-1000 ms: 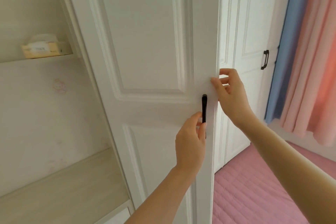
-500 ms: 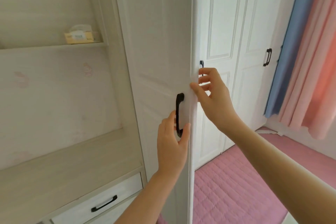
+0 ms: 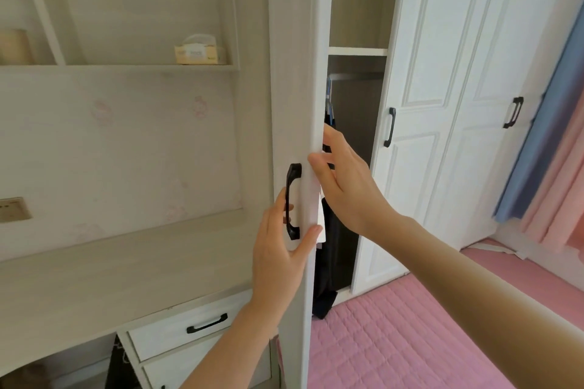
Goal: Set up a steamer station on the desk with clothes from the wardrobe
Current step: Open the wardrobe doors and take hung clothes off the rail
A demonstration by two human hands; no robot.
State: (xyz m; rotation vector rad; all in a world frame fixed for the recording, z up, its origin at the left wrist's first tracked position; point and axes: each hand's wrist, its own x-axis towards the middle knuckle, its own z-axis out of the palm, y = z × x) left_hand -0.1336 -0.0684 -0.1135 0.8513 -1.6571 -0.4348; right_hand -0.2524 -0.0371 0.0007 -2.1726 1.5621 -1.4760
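Standing at the wardrobe, I start from the far left of my grip: the desk runs out to that side, its top bare wood, with a drawer under it and a tissue box on the shelf above. My left hand is on the black handle of the wardrobe door; the fingers go behind the bar and the thumb lies on the door's edge, so it is grasping the handle, though loosely as far as I can judge. Just right of it, my right hand wraps the same door edge, thumb on the front face and fingers curled round the back. Behind those fingers, in the open gap, hang the clothes, dark cloth with a white tag showing, under a rail. Further right are the shut doors, then the curtains.

What worries me: the door is edge-on to me and close to the desk side, so swinging it wider could knock it against the shelf unit. My right fingers sit in the gap beside the hanging cloth and could snag it as I reach in.
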